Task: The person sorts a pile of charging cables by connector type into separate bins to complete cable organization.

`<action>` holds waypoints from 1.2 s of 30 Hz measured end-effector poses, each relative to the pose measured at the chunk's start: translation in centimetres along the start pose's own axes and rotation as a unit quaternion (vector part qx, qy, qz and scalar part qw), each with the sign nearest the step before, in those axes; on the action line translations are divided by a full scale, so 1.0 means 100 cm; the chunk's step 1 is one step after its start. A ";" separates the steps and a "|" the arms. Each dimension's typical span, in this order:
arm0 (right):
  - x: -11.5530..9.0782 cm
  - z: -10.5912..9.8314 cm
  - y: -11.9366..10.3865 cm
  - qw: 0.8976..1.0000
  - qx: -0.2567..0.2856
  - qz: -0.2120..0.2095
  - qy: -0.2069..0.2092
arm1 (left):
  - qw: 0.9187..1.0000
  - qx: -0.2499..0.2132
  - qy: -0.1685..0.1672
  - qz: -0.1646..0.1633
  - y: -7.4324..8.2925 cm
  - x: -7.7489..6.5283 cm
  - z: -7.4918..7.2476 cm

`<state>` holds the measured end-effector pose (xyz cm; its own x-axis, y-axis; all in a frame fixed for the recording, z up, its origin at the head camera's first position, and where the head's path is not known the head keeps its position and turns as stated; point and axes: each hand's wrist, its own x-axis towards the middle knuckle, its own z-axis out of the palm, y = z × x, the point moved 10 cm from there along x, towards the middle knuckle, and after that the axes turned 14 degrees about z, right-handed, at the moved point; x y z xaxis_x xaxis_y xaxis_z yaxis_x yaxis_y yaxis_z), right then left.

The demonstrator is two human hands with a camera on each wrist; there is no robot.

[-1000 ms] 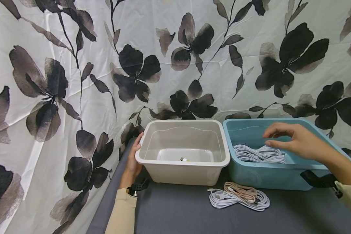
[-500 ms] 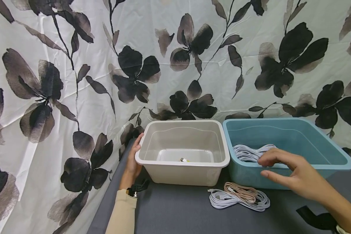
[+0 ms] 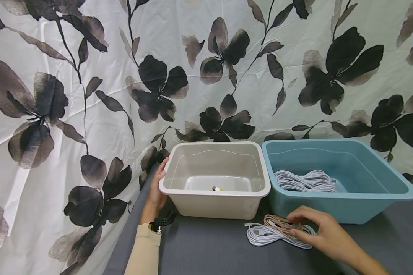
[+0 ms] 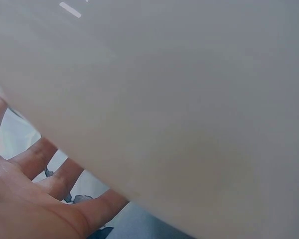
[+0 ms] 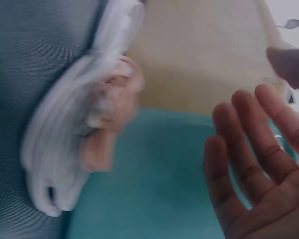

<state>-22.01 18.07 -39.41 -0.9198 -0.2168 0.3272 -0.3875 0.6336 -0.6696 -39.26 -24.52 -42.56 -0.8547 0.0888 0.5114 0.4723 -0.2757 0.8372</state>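
Observation:
My left hand (image 3: 157,189) rests against the left side of a beige plastic bin (image 3: 213,204), fingers extended along it. In the left wrist view the bin's wall hides the fingertips of that hand (image 4: 45,194). My right hand (image 3: 321,231) is at a tan coiled cable (image 3: 274,222) and a white coiled cable (image 3: 261,237), lying stacked on the grey surface. The right wrist view shows the right hand (image 5: 261,159) with fingers apart and nothing between them, the blurred cables beside it. In the blue bin (image 3: 330,204) lie white coiled cables (image 3: 306,181).
The two bins stand side by side on the grey surface (image 3: 206,248). A small metallic and yellow piece (image 3: 216,188) shows inside the beige bin. Behind the bins hangs a white curtain (image 3: 261,95) with dark flowers.
My right hand has moved out from over the blue bin, down and left to the tan and white cables in front. The left hand stays at the beige bin.

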 end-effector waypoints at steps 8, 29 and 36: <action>-0.001 0.025 0.032 0.998 -0.054 0.021 0.026 | 1.000 0.007 0.000 -0.003 0.000 0.000 0.000; 0.001 0.036 0.048 0.981 -0.166 0.057 0.081 | 1.000 0.013 0.006 0.000 0.001 0.001 0.001; 0.000 0.039 0.047 0.978 -0.185 0.053 0.077 | 1.000 0.011 0.006 -0.003 -0.001 0.000 -0.001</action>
<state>-24.11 18.16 -45.14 -0.9223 -0.0399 0.3844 -0.2161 0.8778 -0.4275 -39.31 -24.55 -42.65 -0.8600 0.0785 0.5042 0.4720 -0.2535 0.8444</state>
